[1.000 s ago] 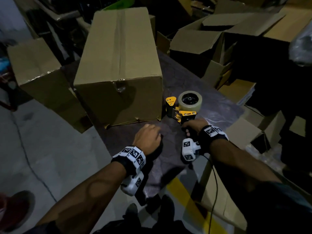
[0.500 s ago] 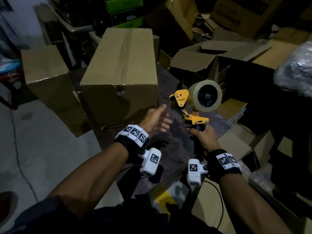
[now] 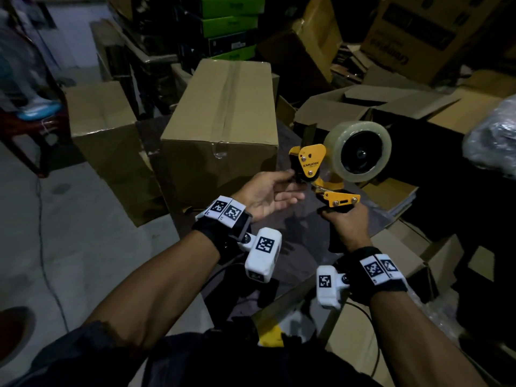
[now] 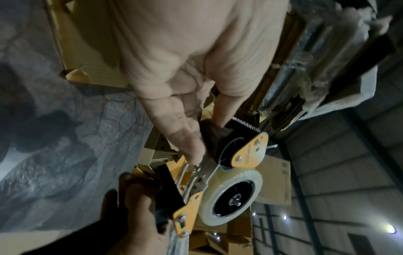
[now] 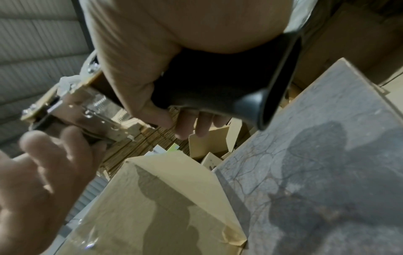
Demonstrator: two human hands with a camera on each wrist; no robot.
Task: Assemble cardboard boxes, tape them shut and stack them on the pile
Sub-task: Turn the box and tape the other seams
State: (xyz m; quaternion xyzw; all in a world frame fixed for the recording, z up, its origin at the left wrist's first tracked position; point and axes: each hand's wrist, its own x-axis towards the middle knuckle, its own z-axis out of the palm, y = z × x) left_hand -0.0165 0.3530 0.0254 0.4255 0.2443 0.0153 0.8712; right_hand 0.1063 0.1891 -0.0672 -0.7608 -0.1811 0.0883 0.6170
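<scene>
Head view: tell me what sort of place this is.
Probably a warehouse or packing room: cardboard boxes piled all around, a closed box on the table, and a tape dispenser in the right hand.

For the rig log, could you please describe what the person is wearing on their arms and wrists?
Both forearms are bare, with dark sleeves ending near the elbows. The left wrist carries a black strap with white square tags printed with black-and-white coded patterns, and a white camera block bearing another such tag. The right wrist wears the same strap, tags and white camera block. A thin dark cable trails below it.
</scene>
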